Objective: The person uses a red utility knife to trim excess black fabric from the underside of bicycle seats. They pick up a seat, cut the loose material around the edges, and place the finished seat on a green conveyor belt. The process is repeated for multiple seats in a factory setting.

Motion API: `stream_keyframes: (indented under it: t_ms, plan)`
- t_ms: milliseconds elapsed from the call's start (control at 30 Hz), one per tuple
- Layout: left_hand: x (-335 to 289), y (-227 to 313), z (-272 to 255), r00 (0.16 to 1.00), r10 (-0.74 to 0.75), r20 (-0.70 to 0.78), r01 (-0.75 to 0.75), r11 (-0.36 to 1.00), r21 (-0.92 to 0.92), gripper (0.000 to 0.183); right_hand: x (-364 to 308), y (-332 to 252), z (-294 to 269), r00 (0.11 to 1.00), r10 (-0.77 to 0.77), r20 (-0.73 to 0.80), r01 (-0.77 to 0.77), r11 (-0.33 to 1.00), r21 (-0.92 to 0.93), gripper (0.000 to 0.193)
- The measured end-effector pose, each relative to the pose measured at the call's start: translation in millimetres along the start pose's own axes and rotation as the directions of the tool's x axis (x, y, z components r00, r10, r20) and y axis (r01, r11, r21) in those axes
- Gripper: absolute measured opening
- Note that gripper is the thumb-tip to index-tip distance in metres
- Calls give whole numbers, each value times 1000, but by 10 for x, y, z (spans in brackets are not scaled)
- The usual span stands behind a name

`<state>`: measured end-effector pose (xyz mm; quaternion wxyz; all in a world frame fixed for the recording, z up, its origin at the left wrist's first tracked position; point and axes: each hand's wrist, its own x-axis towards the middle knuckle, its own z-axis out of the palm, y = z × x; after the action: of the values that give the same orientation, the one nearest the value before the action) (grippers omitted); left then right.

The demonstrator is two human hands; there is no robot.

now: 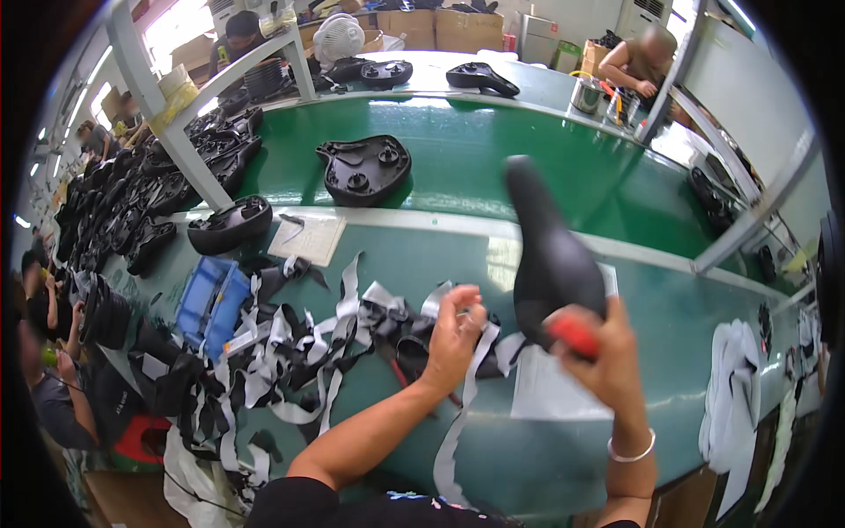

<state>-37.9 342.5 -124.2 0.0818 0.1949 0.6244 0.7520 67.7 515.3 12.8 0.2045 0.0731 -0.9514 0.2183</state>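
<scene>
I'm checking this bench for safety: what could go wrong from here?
The right grip seems to hold the black saddle along with a blurred red object; either might slip.
The left grip is close to tangled scraps, and a long white strip runs from there toward the person, so it could snag.

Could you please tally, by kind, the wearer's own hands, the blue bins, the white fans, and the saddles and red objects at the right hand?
Wearer's hands: 2 (left hand, right hand)
Black saddle: 1
Red object, blurred: 1
Blue bin: 1
White fan: 1
Total: 6
</scene>
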Motion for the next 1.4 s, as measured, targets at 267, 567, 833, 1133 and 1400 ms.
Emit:
stream_keyframes:
  t_ms: [267,567,833,1133,1400]
  plan:
    - [-631,763,-950,939,-323,117,344,889,-303,65,-816,-1380,792,956,-29,292,-88,921,379,53]
    - [-910,1142,-1848,808,-551,208,572,818,-56,52,-1098,-1175,923,993,-67,97,49,983,177,57]
    - [-857,1177,-1805,842,-515,159,519,854,19,46,-1276,-1359,910,924,80,375,-22,987,-157,61]
    - [-1753,1191,-1785,865,-403,-300,387,915,-114,42,-1908,-1920,1075,949,289,124,-303,945,119,58]
    - [-2077,1136,-1570,867,-169,-469,152,986,-75,50,-621,-1686,1430,902,424,87,-413,784,463,56]
